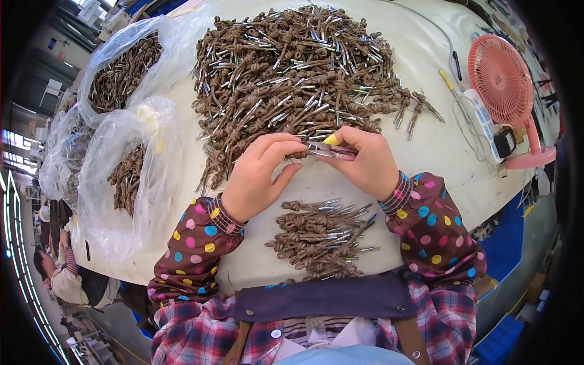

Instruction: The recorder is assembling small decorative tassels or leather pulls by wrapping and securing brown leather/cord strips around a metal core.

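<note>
My left hand [258,173] is closed, its fingertips pinching a knotted brown cord [298,156] that is mostly hidden by the fingers. In my right hand [370,163] is a small pair of thread snips [331,151], its metal blades pointing left toward the cord. Something yellow shows at the right fingertips. Just beyond both hands rises a large pile of knotted brown cords [292,73] with shiny metal tips. A smaller heap of the same cords [319,237] lies between my forearms, close to my body.
Clear plastic bags [112,201] with more cords stand on the left of the pale table [426,201]. At the right are a pink fan [500,79], a white power strip [480,118] with a black plug, and a yellow-handled tool [447,80]. Another person [70,280] is at the far left.
</note>
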{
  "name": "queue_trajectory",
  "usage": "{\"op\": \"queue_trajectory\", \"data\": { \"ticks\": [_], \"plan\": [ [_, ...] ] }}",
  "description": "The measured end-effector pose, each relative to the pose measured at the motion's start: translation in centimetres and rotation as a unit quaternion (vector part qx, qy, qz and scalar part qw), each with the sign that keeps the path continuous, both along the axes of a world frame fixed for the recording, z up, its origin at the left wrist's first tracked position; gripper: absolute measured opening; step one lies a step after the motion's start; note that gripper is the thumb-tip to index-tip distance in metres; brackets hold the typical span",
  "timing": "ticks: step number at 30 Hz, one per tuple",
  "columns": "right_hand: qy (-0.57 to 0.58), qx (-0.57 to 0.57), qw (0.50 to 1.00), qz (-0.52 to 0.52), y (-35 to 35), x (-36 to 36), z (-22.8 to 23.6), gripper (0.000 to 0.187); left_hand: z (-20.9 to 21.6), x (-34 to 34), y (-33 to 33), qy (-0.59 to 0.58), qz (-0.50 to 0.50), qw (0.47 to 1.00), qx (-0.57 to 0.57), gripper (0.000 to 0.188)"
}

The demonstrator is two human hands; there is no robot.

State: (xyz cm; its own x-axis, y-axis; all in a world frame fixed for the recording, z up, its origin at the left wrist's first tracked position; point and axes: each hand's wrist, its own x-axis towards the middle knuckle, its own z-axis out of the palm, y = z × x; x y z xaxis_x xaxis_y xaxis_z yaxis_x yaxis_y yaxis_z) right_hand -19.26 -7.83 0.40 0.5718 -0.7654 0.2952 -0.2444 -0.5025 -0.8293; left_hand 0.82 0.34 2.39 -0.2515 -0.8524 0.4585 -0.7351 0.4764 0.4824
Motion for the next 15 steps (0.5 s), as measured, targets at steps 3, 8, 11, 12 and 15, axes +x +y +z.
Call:
{"op": "queue_trajectory", "data": {
  "ticks": [3,8,11,12,15],
  "plan": [
    [0.042,0.007,0.999,-0.006,0.0,0.0,0.0,0.018,-0.8,-0.2,0.2,0.099,0.041,0.99,0.092,0.024],
    [0.027,0.189,0.982,0.009,0.0,0.1,0.2,0.028,-1.6,0.9,-0.2,0.286,0.087,0.918,0.259,0.013],
    [0.03,0.232,0.972,0.01,0.4,0.2,1.2,0.026,-1.8,1.9,-0.6,0.366,0.114,0.892,0.24,0.011],
    [0.031,0.232,0.972,0.011,0.4,0.0,1.0,0.026,-1.7,2.4,-0.9,0.342,0.144,0.906,0.206,0.009],
    [0.006,0.218,0.976,0.007,0.1,-0.2,0.6,0.026,-0.2,3.7,-0.4,-0.003,0.237,0.971,-0.01,0.009]
  ]
}}
